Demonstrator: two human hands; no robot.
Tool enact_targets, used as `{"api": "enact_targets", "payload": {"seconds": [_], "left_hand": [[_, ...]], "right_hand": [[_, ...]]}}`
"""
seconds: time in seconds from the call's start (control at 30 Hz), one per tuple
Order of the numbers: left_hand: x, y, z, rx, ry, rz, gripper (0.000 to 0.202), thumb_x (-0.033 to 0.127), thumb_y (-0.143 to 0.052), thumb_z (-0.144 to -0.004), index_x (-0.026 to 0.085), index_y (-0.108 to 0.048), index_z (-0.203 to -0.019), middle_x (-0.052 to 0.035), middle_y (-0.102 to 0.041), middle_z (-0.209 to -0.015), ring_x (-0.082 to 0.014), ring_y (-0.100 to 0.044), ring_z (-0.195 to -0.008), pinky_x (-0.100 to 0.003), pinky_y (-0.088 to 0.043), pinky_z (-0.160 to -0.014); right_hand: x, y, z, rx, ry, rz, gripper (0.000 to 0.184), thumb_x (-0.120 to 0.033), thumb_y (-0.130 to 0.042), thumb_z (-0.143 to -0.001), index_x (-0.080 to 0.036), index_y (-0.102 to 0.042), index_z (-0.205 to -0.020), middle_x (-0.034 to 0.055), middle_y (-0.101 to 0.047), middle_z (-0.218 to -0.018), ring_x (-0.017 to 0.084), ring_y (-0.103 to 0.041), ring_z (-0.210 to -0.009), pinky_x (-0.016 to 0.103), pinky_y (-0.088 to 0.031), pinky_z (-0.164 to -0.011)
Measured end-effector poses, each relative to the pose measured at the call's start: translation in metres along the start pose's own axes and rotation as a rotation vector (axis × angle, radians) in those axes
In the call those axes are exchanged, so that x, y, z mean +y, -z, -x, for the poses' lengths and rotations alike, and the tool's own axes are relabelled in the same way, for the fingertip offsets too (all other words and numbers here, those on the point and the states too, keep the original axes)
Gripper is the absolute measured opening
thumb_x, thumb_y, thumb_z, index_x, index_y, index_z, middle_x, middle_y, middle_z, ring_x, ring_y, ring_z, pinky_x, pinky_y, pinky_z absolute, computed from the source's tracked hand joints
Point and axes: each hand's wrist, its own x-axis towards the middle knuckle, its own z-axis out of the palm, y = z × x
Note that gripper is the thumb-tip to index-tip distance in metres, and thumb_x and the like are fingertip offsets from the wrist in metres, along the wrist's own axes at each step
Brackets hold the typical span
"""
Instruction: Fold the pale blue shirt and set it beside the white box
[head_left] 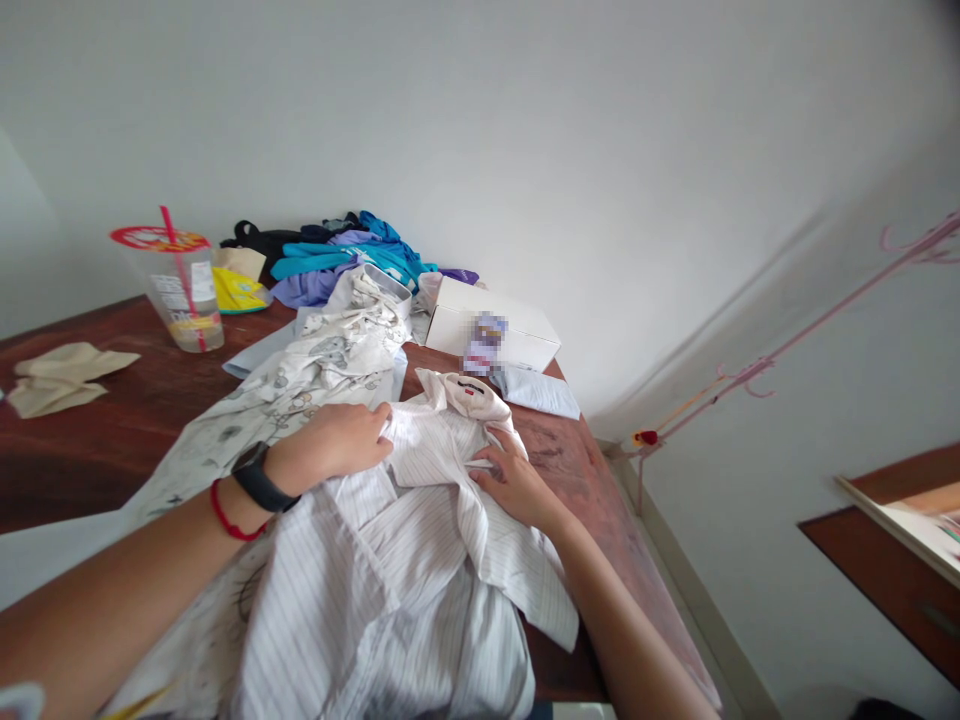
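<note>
A white striped collared shirt [420, 540] lies loosely spread on the dark wooden table, its collar pointing toward the wall. My left hand [341, 440], with a black watch and a red cord at the wrist, has its fingers closed on the shirt's left shoulder; the fingertips are partly hidden. On the other shoulder, just below the collar, my right hand [517, 485] pinches the fabric between thumb and fingers. Under and beside the shirt, to the left, runs a crumpled white printed cloth [300, 370].
Behind stand a white box [517, 325] and a heap of blue, purple and black clothes [352, 250]. A plastic cup [184, 290] with a red straw and a beige napkin [67, 375] are at left. To the right is a pink rack [757, 365].
</note>
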Motion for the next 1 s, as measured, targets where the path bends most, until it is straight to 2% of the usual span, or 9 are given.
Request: {"api": "enact_targets", "payload": {"seconds": [0.2,0.4,0.5,0.6,0.73,0.8,0.83,0.93,1.0], "left_hand": [[0.000,-0.001,0.000,0.022,-0.006,-0.002,0.044,0.031,-0.041,-0.091,0.009,-0.061,-0.123,-0.0250,-0.075,-0.101,-0.0450,-0.073,-0.098,-0.052,-0.054,-0.079],[0.003,-0.001,0.003,0.043,-0.002,-0.034,0.041,0.030,-0.040,-0.093,0.010,-0.062,-0.121,-0.0225,-0.076,-0.099,-0.0416,-0.074,-0.096,-0.049,-0.055,-0.078],[-0.001,-0.001,0.002,0.041,-0.010,-0.031,0.040,0.028,-0.040,-0.093,0.011,-0.063,-0.121,-0.0219,-0.076,-0.099,-0.0412,-0.074,-0.096,-0.049,-0.055,-0.079],[-0.011,-0.001,-0.004,0.051,-0.019,0.025,0.039,0.029,-0.042,-0.091,0.014,-0.065,-0.119,-0.0212,-0.076,-0.102,-0.0412,-0.074,-0.096,-0.049,-0.054,-0.078],[-0.028,0.008,-0.014,0.206,0.047,0.088,0.035,0.033,-0.045,-0.089,0.017,-0.069,-0.108,-0.0185,-0.076,-0.102,-0.0417,-0.073,-0.095,-0.049,-0.054,-0.078],[-0.035,0.015,-0.018,0.307,0.171,0.145,0.035,0.038,-0.044,-0.090,0.018,-0.068,-0.107,-0.0179,-0.076,-0.103,-0.0421,-0.072,-0.096,-0.048,-0.053,-0.076],[-0.039,0.018,-0.019,0.356,0.239,0.177,0.036,0.040,-0.043,-0.091,0.019,-0.067,-0.107,-0.0179,-0.075,-0.104,-0.0422,-0.072,-0.097,-0.047,-0.054,-0.075],[-0.046,0.022,-0.020,0.456,0.378,0.229,0.037,0.042,-0.043,-0.092,0.019,-0.065,-0.112,-0.0179,-0.074,-0.105,-0.0422,-0.071,-0.098,-0.045,-0.053,-0.071],[-0.049,0.020,-0.019,0.492,0.415,0.239,0.037,0.042,-0.046,-0.092,0.019,-0.063,-0.116,-0.0175,-0.074,-0.101,-0.0418,-0.072,-0.093,-0.045,-0.054,-0.070]], "right_hand": [[0.001,0.000,0.000,0.008,0.002,-0.002,0.016,-0.033,-0.067,-0.093,-0.023,-0.073,-0.103,0.0123,-0.043,-0.155,0.034,-0.040,-0.146,0.050,-0.044,-0.112],[0.004,-0.003,0.000,0.007,0.004,-0.019,0.017,-0.029,-0.065,-0.092,-0.024,-0.074,-0.106,0.0124,-0.041,-0.159,0.034,-0.038,-0.149,0.050,-0.045,-0.109],[0.004,-0.002,-0.001,0.070,0.013,-0.081,0.017,-0.020,-0.059,-0.090,-0.022,-0.075,-0.095,0.0119,-0.049,-0.154,0.032,-0.047,-0.142,0.047,-0.046,-0.107],[0.005,0.008,-0.003,0.279,0.005,-0.219,0.020,-0.022,-0.055,-0.092,-0.021,-0.075,-0.091,0.0120,-0.066,-0.134,0.029,-0.061,-0.125,0.042,-0.050,-0.099],[0.015,0.035,-0.003,0.808,-0.094,-0.382,0.025,-0.034,-0.054,-0.095,-0.020,-0.074,-0.099,0.0062,-0.074,-0.102,0.021,-0.066,-0.095,0.032,-0.050,-0.081],[0.027,0.047,-0.004,1.044,-0.158,-0.513,0.022,-0.037,-0.057,-0.091,-0.020,-0.070,-0.091,0.0006,-0.069,-0.084,0.016,-0.061,-0.079,0.027,-0.047,-0.072],[0.034,0.052,-0.005,1.120,-0.198,-0.622,0.019,-0.038,-0.060,-0.088,-0.020,-0.065,-0.085,-0.0027,-0.063,-0.076,0.014,-0.057,-0.070,0.024,-0.045,-0.066],[0.054,0.058,-0.011,1.217,-0.349,-0.926,0.024,-0.037,-0.065,-0.079,-0.023,-0.046,-0.074,-0.0101,-0.042,-0.060,0.009,-0.042,-0.052,0.020,-0.036,-0.051],[0.063,0.055,-0.014,1.236,-0.413,-0.978,0.027,-0.035,-0.064,-0.075,-0.024,-0.040,-0.072,-0.0109,-0.037,-0.058,0.009,-0.037,-0.049,0.019,-0.033,-0.048]]}}
